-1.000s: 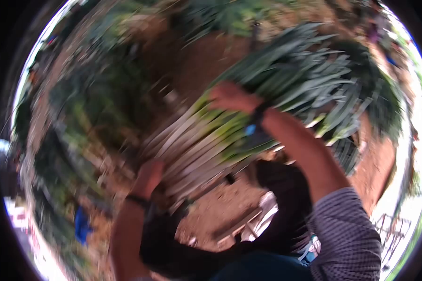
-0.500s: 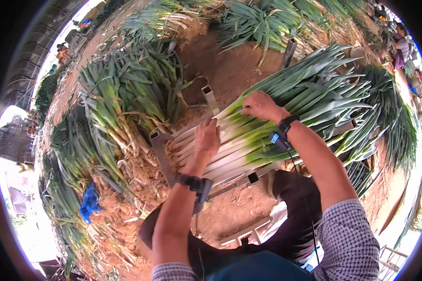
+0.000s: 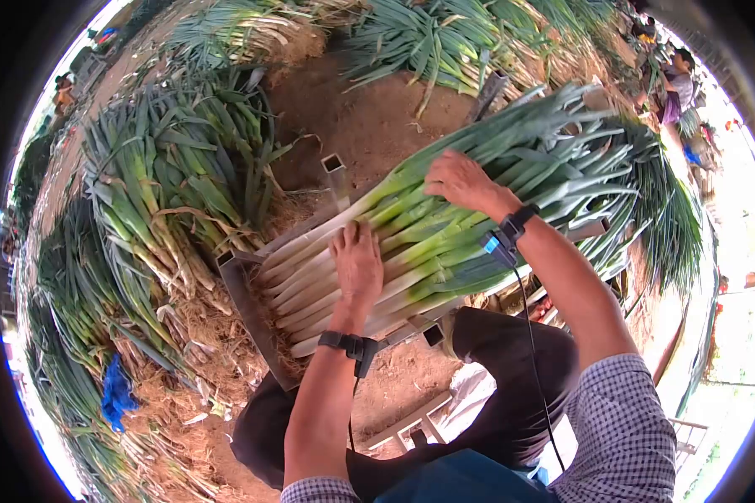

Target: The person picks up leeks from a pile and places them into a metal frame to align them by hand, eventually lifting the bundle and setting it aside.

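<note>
A row of long green onions [image 3: 335, 289] lies side by side in a metal frame [image 3: 256, 323], white root ends at left and green leaves [image 3: 545, 159] fanning to the right. My left hand [image 3: 359, 267] rests on the white stalks, palm down, fingers stretched forward and slightly apart. Farther right, my right hand [image 3: 464, 180] has its fingers curled against the green part of the upper onions; the fingertips are partly hidden. Both wrists carry black straps with small devices and cables.
Piles of untrimmed green onions [image 3: 172, 168] lie on the soil at left, with more piles [image 3: 445, 42] at the back. Upright square metal posts [image 3: 335, 172] rise from the frame. A blue cloth-like scrap [image 3: 117, 394] lies at lower left. Another person [image 3: 675, 88] is at upper right.
The view has shifted, so the frame and piles appear farther left. My left hand now lies farther along the stalks, away from the root ends. My right hand stays at the green part.
</note>
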Available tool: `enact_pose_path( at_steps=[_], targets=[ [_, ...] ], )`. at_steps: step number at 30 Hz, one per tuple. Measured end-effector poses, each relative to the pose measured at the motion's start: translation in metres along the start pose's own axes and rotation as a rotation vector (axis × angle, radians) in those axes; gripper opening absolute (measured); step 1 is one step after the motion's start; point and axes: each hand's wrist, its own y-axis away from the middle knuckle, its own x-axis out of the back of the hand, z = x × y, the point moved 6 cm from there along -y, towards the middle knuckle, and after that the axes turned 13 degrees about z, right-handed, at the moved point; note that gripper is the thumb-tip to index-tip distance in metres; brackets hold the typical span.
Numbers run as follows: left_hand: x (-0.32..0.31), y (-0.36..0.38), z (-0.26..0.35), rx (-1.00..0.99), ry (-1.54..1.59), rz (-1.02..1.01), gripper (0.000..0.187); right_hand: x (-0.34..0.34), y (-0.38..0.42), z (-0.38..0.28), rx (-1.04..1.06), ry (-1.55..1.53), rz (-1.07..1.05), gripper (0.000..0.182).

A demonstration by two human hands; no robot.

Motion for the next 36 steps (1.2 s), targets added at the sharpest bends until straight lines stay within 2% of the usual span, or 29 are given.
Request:
enact_pose_path(
  at_steps=[4,5,6,7,9,10,11,12,13,14,15,16,17,18,19,21,22,23,24,25,26,27,28,30,35,36],
  targets=[
    [-0.005,0.008,-0.010,-0.019,0.066,0.021,0.038,0.003,-0.009,-0.002,-0.093,-0.034,-0.065,0.025],
    [-0.008,0.009,-0.013,-0.035,-0.007,0.017,0.039,0.005,-0.005,-0.003,-0.133,-0.045,-0.083,0.026],
    [-0.014,0.013,-0.018,-0.058,-0.067,0.000,0.039,0.009,-0.004,-0.002,-0.260,-0.056,-0.203,0.033],
    [-0.023,0.020,-0.022,-0.086,-0.115,-0.031,0.040,0.035,-0.001,-0.014,-0.255,-0.148,-0.091,0.035],
    [-0.037,0.025,-0.036,-0.134,-0.012,-0.040,0.042,0.098,0.025,-0.023,-0.331,-0.362,0.108,0.036],
    [-0.048,0.025,-0.048,-0.086,-0.026,-0.214,0.044,0.145,0.054,-0.031,-0.460,-0.332,0.172,0.034],
    [-0.053,0.029,-0.054,-0.222,-0.037,-0.134,0.045,0.195,0.083,-0.042,-0.590,-0.311,0.239,0.032],
    [-0.051,0.024,-0.054,-0.136,0.003,-0.179,0.046,0.248,0.113,-0.061,-0.769,-0.128,0.260,0.030],
    [-0.056,0.023,-0.062,-0.167,-0.014,-0.091,0.045,0.287,0.161,-0.055,-0.691,-0.009,0.350,0.023],
    [-0.050,0.020,-0.053,-0.091,-0.062,-0.177,0.045,0.322,0.205,-0.061,-0.510,0.355,0.295,0.026],
    [-0.043,0.016,-0.047,-0.015,-0.121,-0.246,0.044,0.345,0.275,-0.049,-0.722,0.179,0.464,0.024],
    [-0.054,0.018,-0.061,-0.073,-0.121,-0.201,0.045,0.360,0.348,-0.042,-0.706,0.362,0.471,0.024],
    [-0.062,0.016,-0.080,-0.131,-0.119,-0.143,0.045,0.367,0.420,-0.050,-0.640,0.599,0.373,0.021],
    [-0.064,0.015,-0.087,-0.094,-0.096,-0.172,0.046,0.362,0.520,-0.035,-1.002,0.331,0.433,0.018],
    [-0.064,0.014,-0.092,-0.059,-0.076,-0.210,0.047,0.347,0.603,-0.044,-1.153,0.252,0.455,0.018],
    [-0.063,0.005,-0.094,-0.017,-0.179,-0.285,0.045,0.287,0.758,-0.087,-1.559,-0.102,0.559,0.017],
    [-0.065,0.003,-0.098,0.005,-0.236,-0.323,0.044,0.256,0.818,-0.118,-1.152,-0.003,0.564,0.017],
    [-0.067,0.000,-0.104,-0.077,-0.219,-0.301,0.044,0.232,0.828,-0.161,-1.778,-0.265,0.572,0.021],
    [-0.067,-0.005,-0.110,-0.155,-0.206,-0.279,0.044,0.194,0.862,-0.187,-1.668,-0.147,0.353,0.024],
    [-0.069,-0.008,-0.113,-0.231,-0.188,-0.254,0.043,0.167,0.870,-0.212,-1.814,-0.167,0.273,0.022],
    [-0.066,-0.008,-0.111,-0.211,-0.140,-0.267,0.043,0.140,0.877,-0.237,-1.956,-0.186,0.179,0.020],
    [-0.064,-0.010,-0.112,-0.188,-0.092,-0.278,0.043,0.124,0.853,-0.267,-2.367,-0.349,0.210,0.015],
    [-0.065,-0.011,-0.120,-0.163,-0.044,-0.288,0.044,0.100,0.855,-0.280,-2.175,-0.382,0.279,0.013],
    [-0.063,-0.015,-0.125,-0.052,-0.095,-0.368,0.047,0.054,0.863,-0.302,-2.033,-0.423,0.303,0.024],
    [-0.049,-0.016,-0.100,0.005,-0.078,-0.391,0.051,-0.034,0.814,-0.311,-2.117,-0.199,-0.006,0.077],
    [-0.048,-0.017,-0.100,-0.012,-0.092,-0.392,0.051,-0.041,0.811,-0.312,-2.150,-0.086,0.034,0.085]
  ],
)
